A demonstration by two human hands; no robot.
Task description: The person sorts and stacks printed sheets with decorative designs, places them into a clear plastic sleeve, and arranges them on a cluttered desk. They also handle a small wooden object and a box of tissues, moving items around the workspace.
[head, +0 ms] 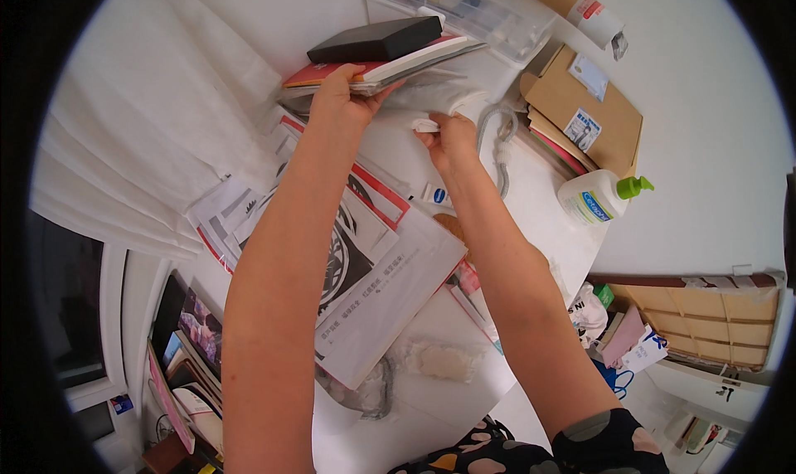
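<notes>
My left hand (351, 94) grips the near edge of a stack of books and folders (398, 69), held tilted over the back of the white table. On the stack lies a black box (376, 40). To the right, my right hand (451, 135) pinches a folded white cloth or tissue (426, 125) just below the stack. Printed sheets with black-and-white patterns (385, 287), some red-edged and in clear sleeves, are spread under my left forearm. A small white tube (437, 194) lies beside my right wrist.
A clear plastic bin (460, 7) stands behind the stack. At the right are a cardboard box (584, 113), a grey cord (502, 157) and a Cetaphil pump bottle (594, 197). Clear plastic packets (441, 359) lie near the front edge; a white curtain (143, 113) hangs left, above upright books (193, 374).
</notes>
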